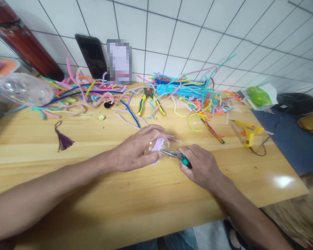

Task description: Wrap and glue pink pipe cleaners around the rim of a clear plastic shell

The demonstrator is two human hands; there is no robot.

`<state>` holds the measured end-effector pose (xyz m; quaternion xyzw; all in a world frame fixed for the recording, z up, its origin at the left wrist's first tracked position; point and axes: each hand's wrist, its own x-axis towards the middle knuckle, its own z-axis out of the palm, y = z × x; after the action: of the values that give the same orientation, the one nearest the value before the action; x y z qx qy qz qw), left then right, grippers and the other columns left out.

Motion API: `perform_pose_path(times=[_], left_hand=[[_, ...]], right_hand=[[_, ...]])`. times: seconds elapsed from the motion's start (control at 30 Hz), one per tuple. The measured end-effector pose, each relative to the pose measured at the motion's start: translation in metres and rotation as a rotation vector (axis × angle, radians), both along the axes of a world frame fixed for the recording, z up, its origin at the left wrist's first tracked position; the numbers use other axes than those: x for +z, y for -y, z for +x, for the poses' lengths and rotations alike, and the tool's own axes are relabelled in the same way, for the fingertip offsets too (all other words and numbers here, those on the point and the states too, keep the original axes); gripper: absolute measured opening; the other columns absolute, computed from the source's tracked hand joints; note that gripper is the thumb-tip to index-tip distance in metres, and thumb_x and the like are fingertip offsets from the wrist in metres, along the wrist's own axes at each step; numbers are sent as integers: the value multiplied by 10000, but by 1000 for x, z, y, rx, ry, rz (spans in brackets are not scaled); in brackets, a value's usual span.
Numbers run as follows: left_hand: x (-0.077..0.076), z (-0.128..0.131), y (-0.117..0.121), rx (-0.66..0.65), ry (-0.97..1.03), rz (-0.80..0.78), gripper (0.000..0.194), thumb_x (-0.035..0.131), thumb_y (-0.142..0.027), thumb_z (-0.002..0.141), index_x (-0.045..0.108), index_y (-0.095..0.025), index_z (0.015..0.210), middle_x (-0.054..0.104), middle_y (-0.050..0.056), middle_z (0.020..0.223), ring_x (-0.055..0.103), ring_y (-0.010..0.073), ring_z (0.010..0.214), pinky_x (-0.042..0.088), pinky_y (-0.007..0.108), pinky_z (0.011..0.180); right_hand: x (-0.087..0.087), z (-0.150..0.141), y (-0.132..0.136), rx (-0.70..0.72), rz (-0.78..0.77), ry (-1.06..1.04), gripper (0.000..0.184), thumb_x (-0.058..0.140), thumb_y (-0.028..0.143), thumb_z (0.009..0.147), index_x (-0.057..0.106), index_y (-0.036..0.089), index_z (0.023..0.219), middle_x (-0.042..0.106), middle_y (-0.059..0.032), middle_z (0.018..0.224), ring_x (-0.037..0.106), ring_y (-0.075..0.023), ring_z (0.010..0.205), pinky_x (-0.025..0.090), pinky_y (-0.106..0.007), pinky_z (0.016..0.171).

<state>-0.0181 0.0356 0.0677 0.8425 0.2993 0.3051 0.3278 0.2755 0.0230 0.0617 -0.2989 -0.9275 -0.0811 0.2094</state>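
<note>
Clear plastic piece [149,148], banded by a fuzzy lilac strip [159,142], sits at the middle of the wooden worktop [135,201] in the curled grip of your left hand [130,152], while your right hand [200,166] is closed around needle-nose pliers [184,158] whose steel tip meets the strip. Plain wood runs from your hands to the near edge; a yellow glue gun [249,131] lies toward the right edge, a purple tassel [63,140] toward the left. Near the back edge, a panel [119,62] is pixelated, its writing unreadable, beside a black phone [91,55]. Bright, fuzzy pipe cleaners [169,90] tangle along that edge, beside yellow-and-green-handled pliers [142,103], with a rounded, transparent bottle [26,89] near the back left corner.
</note>
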Motion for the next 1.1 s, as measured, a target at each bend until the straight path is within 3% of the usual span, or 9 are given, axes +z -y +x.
perform_pose_path(times=[0.33, 1.1], left_hand=[[2, 1, 0, 2, -1, -24, 448, 602, -273, 1042, 548, -256, 1486, 625, 132, 1458, 550, 305, 1445, 499, 523, 1200], [2, 0, -1, 8, -21, -15, 418, 591, -280, 1034, 548, -254, 1449, 609, 140, 1459, 563, 300, 1436, 498, 526, 1205]], right_hand=[[-5, 2, -1, 8, -83, -19, 344, 593, 91, 944, 595, 198, 1271, 766, -76, 937, 708, -258, 825, 576, -373, 743], [-8, 1, -2, 7, -81, -29, 336, 605, 92, 945, 579, 209, 1259, 762, -68, 938, 714, -253, 824, 585, -366, 750]])
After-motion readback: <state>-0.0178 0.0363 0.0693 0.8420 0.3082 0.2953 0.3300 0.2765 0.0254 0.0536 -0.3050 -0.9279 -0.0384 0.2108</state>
